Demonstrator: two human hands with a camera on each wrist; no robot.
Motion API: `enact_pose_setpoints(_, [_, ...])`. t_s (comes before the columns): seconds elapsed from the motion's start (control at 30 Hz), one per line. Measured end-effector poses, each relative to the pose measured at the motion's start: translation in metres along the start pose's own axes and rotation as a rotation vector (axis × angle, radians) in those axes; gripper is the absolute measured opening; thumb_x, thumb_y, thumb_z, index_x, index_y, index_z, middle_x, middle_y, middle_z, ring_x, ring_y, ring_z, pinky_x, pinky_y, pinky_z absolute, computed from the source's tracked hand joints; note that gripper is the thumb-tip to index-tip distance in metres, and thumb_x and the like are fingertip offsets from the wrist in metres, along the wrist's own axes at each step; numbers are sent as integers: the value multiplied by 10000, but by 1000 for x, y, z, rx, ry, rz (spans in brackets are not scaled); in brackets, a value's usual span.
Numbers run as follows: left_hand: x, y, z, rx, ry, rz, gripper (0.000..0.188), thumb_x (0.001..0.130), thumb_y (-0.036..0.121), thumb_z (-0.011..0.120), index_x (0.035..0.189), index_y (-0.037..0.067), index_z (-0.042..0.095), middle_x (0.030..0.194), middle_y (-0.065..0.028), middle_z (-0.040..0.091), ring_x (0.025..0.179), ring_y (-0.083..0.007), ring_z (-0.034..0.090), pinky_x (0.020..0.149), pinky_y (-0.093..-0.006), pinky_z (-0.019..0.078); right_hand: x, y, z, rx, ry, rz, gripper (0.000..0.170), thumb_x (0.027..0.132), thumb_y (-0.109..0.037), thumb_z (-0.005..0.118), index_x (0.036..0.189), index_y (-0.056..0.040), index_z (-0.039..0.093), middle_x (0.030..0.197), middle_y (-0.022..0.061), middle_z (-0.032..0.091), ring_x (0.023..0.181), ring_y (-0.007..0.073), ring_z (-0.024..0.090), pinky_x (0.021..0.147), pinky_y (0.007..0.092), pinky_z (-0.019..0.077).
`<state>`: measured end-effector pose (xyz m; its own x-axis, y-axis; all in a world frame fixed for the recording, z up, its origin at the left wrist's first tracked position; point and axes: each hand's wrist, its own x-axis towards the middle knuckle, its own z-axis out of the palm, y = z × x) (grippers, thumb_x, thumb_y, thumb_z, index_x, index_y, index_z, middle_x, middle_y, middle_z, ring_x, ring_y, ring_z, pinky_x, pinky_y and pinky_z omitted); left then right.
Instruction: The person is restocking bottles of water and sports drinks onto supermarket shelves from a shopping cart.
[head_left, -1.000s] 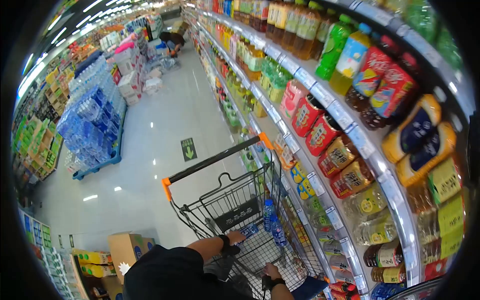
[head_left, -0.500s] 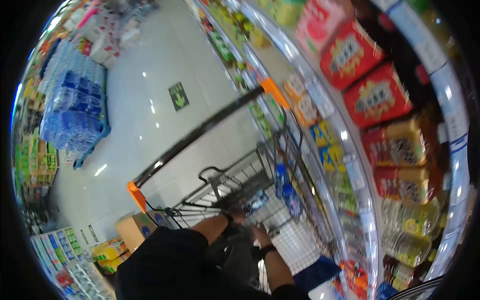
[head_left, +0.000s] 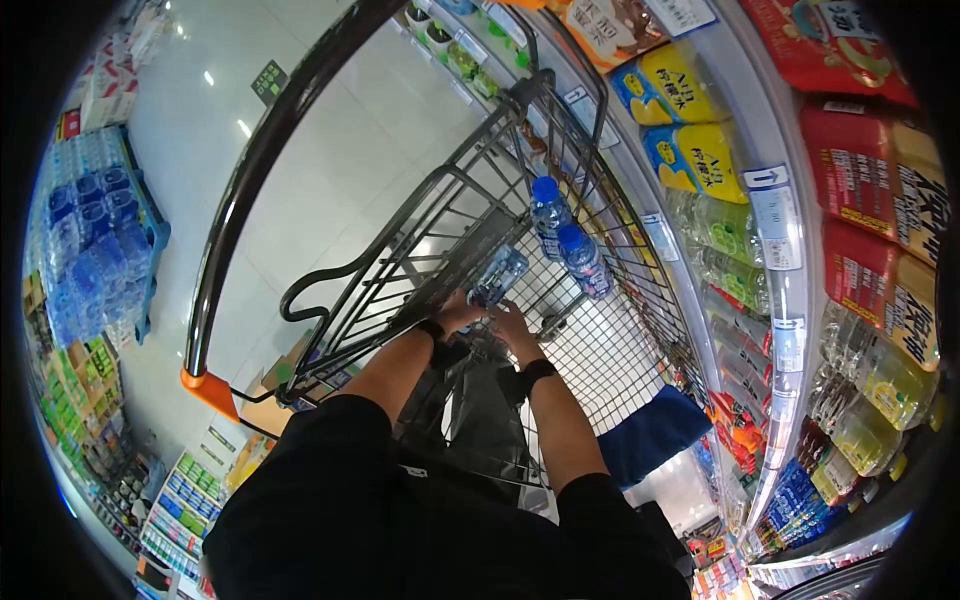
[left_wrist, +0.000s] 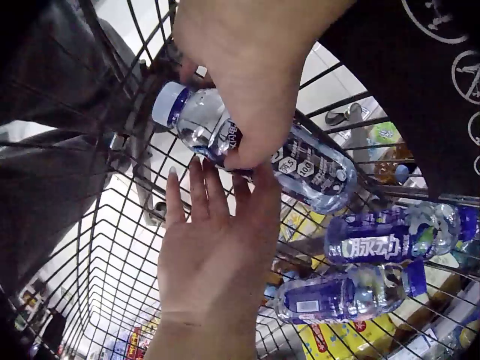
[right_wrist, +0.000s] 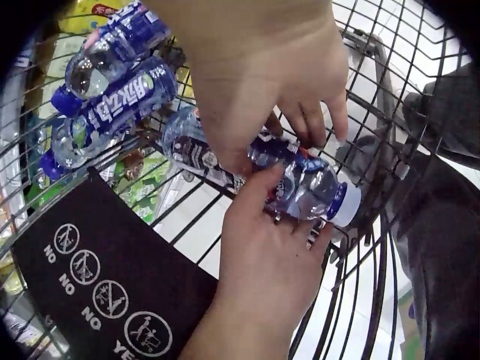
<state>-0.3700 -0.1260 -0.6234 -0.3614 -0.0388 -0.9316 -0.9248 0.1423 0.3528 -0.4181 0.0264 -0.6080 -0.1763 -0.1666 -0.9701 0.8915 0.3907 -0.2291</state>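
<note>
A clear bottle [head_left: 500, 275] with a dark blue label and white cap lies on its side in the shopping cart [head_left: 580, 340]. My left hand [left_wrist: 247, 82] grips it, thumb across the label and fingers around the far side. From the opposite side my right hand [right_wrist: 277, 75] reaches over; its fingers are spread and fairly straight, and its thumb lies against the label. Two blue-capped drink bottles [left_wrist: 397, 236] [left_wrist: 345, 292] lie side by side in the same basket, by the shelf side.
Shelves of packaged drinks [head_left: 700, 160] run close along the cart's right. The cart's handle [head_left: 240, 170] arcs across the left, over the aisle floor [head_left: 370, 120]. Stacked water packs [head_left: 100, 240] stand across the aisle. A dark blue flap [head_left: 655, 435] sits at the basket's near right.
The head view has come down closer to the cart. My right hand has moved from lower in the basket up to the white-capped bottle, beside my left hand.
</note>
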Motion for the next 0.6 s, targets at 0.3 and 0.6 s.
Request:
enact_pose_setpoints(0.3, [11, -11, 38, -378, 220, -71, 511, 700, 205, 627, 1108, -17, 411, 978, -157, 523, 850, -273, 542, 699, -387, 444, 35, 48, 9, -137, -84, -341, 653, 852, -210, 564, 1379, -140, 186, 1178, 127, 410, 1116, 272, 434, 819, 419, 462])
enact_pose_setpoints(0.6, [-88, 62, 46, -557, -219, -124, 331, 719, 399, 573, 934, 162, 491, 972, -33, 448, 915, -224, 462, 910, -569, 245, -64, 6, -26, 230, -84, -248, 356, 876, -231, 538, 1148, -20, 450, 968, 104, 569, 785, 204, 604, 632, 324, 522])
